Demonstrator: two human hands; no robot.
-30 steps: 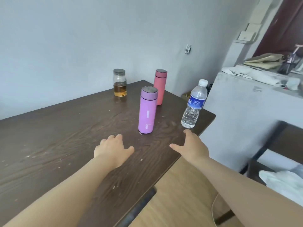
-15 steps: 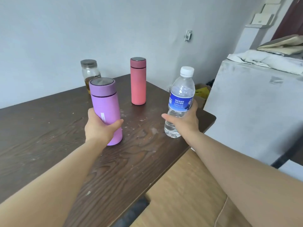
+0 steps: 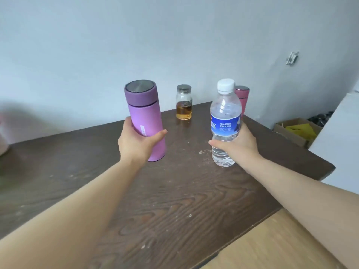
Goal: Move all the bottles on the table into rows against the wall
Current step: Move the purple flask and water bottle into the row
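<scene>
My left hand (image 3: 138,144) grips the lower half of a purple flask (image 3: 143,113) with a steel lid, tilted slightly left and lifted off the dark wooden table (image 3: 174,206). My right hand (image 3: 238,144) holds a clear water bottle (image 3: 225,113) with a blue label and white cap, also raised. Between them, near the wall, stands a small glass jar (image 3: 184,102) with amber liquid. A pink flask (image 3: 243,98) stands behind the water bottle, mostly hidden by it.
The grey wall (image 3: 136,45) runs along the table's far edge. A white cabinet (image 3: 342,140) stands at the right, with a cardboard box (image 3: 297,131) on the floor beside it. A blurred pale object (image 3: 3,140) sits at the table's left edge.
Both hands closed on their bottles and lifted them off the table, carrying them toward the wall. The view has swung left, so the jar now appears between the two held bottles.
</scene>
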